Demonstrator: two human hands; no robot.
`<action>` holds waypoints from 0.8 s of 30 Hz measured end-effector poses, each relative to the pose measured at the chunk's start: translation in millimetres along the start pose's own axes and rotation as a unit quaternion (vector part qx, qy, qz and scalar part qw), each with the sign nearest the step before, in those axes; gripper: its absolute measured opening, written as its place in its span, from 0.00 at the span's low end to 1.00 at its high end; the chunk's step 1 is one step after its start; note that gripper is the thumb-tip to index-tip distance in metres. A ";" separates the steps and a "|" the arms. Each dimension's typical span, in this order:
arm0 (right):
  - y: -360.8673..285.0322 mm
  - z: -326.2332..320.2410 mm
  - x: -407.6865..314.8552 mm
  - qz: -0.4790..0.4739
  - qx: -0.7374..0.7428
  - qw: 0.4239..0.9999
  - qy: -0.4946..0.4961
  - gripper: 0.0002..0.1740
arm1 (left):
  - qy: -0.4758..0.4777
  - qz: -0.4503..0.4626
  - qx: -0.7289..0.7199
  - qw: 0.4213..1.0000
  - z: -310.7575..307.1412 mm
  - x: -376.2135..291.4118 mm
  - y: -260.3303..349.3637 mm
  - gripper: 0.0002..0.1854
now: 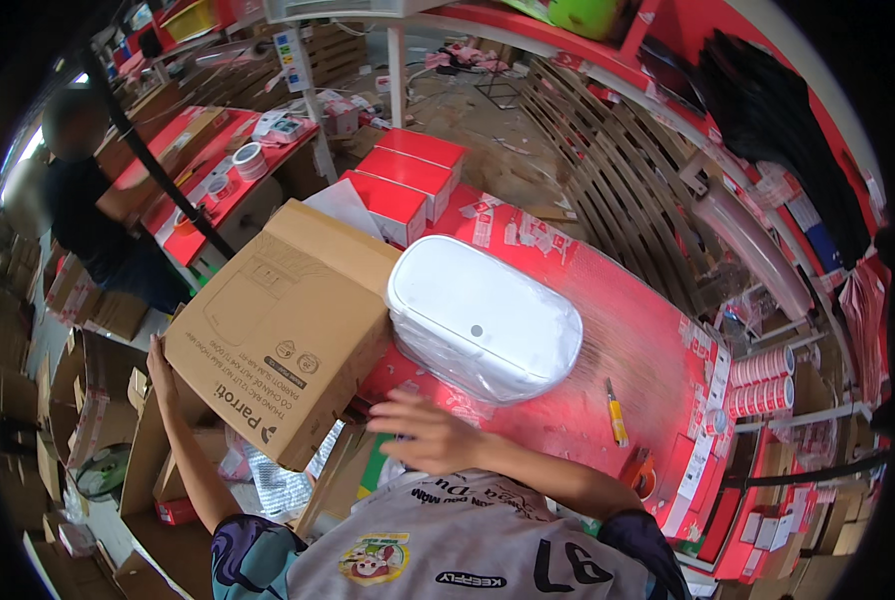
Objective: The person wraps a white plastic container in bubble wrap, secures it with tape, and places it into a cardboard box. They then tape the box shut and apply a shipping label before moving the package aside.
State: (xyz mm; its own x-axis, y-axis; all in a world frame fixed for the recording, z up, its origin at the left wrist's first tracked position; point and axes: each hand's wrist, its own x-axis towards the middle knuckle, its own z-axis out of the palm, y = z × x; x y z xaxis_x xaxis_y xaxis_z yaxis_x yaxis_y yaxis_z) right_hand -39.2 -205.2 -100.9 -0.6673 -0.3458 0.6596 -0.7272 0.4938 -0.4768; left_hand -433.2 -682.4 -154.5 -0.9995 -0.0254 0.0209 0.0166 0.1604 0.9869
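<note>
A large brown cardboard box (282, 322) with printing on its side lies tilted over the left end of the red table (612, 322). My left hand (161, 367) is against the box's far left edge, its fingers partly hidden. My right hand (425, 431) is near the box's lower right side, fingers spread, and nothing shows in it. Beside the box stands a white oval-lidded bin (485, 315), its body wrapped in clear plastic. A yellow utility knife (616, 420) lies to the right of the bin.
Several red-and-white boxes (410, 180) stand behind the cardboard box. An orange tape dispenser (640, 474) and stacked tape rolls (762, 382) are at the right. A person (95, 202) stands by another red table (226, 142) at the left. Open cartons (102, 397) crowd the lower left.
</note>
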 end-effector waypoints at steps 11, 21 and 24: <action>-8.0 -114.9 -110.6 0.401 -0.070 0.784 0.468 0.26 | -0.306 0.282 0.071 0.907 244.5 -222.5 217.7 0.24; 74.0 -52.9 -172.6 0.389 0.196 0.689 0.580 0.41 | -0.265 -0.055 -0.196 0.943 406.8 -216.0 98.2 0.39; 79.9 -57.2 -175.4 0.373 0.238 0.664 0.602 0.40 | -0.295 -0.071 -0.260 0.916 416.6 -201.9 88.2 0.44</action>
State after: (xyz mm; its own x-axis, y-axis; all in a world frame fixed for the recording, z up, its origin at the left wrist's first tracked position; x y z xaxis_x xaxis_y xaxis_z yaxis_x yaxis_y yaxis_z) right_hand 28.9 -59.5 -221.5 -0.4660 0.8847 -0.0138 -0.4263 -0.2382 -0.8727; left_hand -241.7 -252.0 -138.4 -0.8310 0.5538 -0.0526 -0.2578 -0.2996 0.9186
